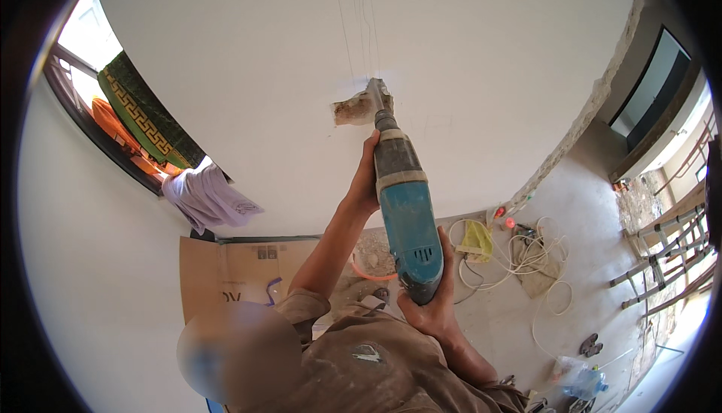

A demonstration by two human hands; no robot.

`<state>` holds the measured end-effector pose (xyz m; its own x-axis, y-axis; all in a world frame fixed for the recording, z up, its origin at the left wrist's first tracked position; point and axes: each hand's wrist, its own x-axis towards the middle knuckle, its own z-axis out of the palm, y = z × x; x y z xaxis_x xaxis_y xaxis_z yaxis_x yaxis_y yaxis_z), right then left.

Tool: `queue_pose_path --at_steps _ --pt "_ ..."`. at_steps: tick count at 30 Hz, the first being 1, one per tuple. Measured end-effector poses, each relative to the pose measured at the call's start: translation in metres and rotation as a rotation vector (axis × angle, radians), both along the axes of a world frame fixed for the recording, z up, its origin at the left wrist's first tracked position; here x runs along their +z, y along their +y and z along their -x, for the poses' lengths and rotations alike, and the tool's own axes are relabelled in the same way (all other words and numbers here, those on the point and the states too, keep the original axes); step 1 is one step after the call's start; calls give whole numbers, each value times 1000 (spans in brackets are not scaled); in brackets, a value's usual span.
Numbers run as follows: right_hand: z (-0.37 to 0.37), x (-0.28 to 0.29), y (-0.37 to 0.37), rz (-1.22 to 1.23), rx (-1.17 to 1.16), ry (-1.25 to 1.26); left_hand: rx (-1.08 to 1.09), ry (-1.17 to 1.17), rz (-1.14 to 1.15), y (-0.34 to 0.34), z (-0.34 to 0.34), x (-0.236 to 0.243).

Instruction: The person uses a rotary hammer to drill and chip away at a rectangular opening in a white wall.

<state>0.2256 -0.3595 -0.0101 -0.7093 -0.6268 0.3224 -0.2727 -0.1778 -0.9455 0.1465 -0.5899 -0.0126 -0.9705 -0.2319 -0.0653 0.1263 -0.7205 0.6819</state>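
Observation:
A blue and dark grey rotary hammer points up and away from me at the white wall. Its chisel bit reaches into a broken, brownish hole in the plaster. My left hand is closed round the left side of the front housing, thumb along it, with the other fingers hidden behind. At the rear end, my right hand grips the tool, its thumb below and fingers up the right side. Thin pencil lines run up the wall above the hole.
A cardboard sheet and an orange-rimmed tub of rubble lie below. White cable coils on the floor at right, near a ladder, sandals and a plastic bottle. Cloths hang from the left window.

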Motion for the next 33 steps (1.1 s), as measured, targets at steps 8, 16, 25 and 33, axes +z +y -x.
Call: queue_pose_path --at_steps 8,16,25,33 --pt "-27 -18 48 -24 -1 -18 -11 -10 -50 42 -34 -2" --pt "-22 -24 53 85 0 -118 -24 3 5 50 -22 2" --pt "-4 -22 41 40 25 -63 -43 -21 8 32 -3 -3" --pt "7 -17 65 -96 27 -446 -29 -114 50 28 3 7"
